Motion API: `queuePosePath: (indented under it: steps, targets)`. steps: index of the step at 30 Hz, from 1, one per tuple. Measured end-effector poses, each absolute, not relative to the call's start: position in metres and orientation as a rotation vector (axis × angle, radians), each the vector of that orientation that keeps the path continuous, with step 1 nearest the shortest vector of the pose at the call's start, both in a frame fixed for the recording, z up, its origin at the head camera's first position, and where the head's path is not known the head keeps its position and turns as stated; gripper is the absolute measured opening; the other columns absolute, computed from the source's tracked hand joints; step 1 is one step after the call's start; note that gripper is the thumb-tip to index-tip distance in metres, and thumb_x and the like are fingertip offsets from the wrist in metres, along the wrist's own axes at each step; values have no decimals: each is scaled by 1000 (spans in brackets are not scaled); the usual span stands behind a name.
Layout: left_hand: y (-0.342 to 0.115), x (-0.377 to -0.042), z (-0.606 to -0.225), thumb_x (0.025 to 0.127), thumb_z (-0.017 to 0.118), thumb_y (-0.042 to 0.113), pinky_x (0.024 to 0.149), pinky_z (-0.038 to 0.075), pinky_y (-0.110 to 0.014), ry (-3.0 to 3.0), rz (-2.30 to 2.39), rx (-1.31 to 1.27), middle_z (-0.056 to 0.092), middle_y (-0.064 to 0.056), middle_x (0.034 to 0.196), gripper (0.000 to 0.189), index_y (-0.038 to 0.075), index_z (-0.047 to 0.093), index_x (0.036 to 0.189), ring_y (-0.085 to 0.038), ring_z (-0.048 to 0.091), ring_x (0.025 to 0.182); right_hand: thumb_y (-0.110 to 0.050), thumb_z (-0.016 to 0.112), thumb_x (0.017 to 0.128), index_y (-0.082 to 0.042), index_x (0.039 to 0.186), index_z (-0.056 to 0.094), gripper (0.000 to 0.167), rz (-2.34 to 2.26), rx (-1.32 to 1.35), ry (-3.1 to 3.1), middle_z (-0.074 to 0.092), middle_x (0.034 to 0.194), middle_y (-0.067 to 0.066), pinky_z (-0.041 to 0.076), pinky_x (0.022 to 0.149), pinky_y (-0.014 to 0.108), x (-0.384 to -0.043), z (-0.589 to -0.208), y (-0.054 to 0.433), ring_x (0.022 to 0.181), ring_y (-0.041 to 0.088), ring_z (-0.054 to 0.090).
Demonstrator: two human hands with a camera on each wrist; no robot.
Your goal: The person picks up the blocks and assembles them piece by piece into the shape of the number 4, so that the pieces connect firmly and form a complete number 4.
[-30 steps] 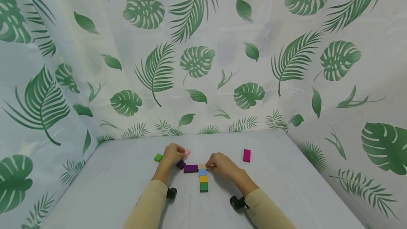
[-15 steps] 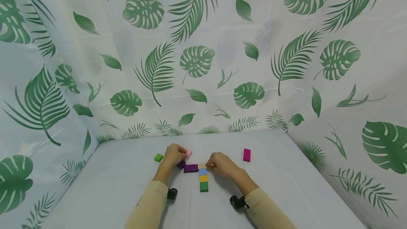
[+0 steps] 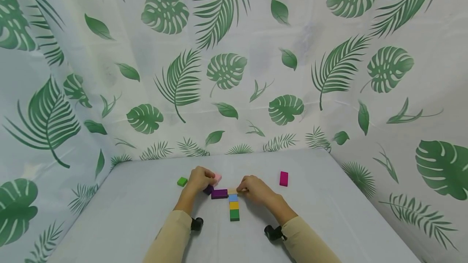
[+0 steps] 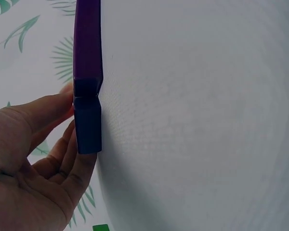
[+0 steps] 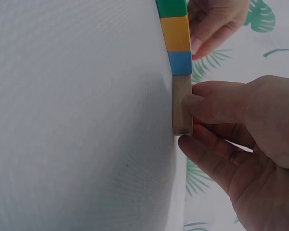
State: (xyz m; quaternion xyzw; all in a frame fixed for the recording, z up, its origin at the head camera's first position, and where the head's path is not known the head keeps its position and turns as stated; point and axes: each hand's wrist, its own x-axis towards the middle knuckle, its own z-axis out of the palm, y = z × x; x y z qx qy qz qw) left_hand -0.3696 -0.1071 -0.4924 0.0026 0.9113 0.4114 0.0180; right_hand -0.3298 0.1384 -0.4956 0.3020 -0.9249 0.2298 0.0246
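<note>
As right hand (image 3: pixel 255 189) pinches one wooden block (image 5: pixel 179 107), left hand (image 3: pixel 200 179) by one pink block (image 3: pixel 217 178), grip unclear; nine total.

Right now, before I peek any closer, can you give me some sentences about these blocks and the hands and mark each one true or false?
1. The yellow block sits between the blue block and the dark green block. True.
2. The right grip has its fingers on the wooden block. True.
3. The wooden block touches the dark green block. False: it meets the blue block, at the other end of that row.
4. The left grip is at the pink block. True.
5. The yellow block lies farthest to the right on the table. False: the magenta block does.
6. There is a wide gap between the blue and yellow blocks. False: they sit edge to edge.
</note>
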Motion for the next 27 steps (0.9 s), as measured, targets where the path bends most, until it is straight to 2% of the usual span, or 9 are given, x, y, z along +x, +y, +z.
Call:
queuePosePath:
  steps: [14,27]
  targets:
    - [-108,-367,-495,91,80,11,80,60,-35,2880,1250,93,76,-11,103,20,2,80,108,-19,67,88,3,70,94,-5,106,83,19,726,936,-2849,75,99,2,58,91,42,-328,-496,139,96,20,69]
    - [-106,-364,-494,91,81,13,84,60,-37,2827,1291,48,75,-9,104,20,4,79,109,-20,66,91,1,70,95,-7,107,83,19,716,928,-2864,74,99,0,58,92,41,-329,-497,140,97,19,68]
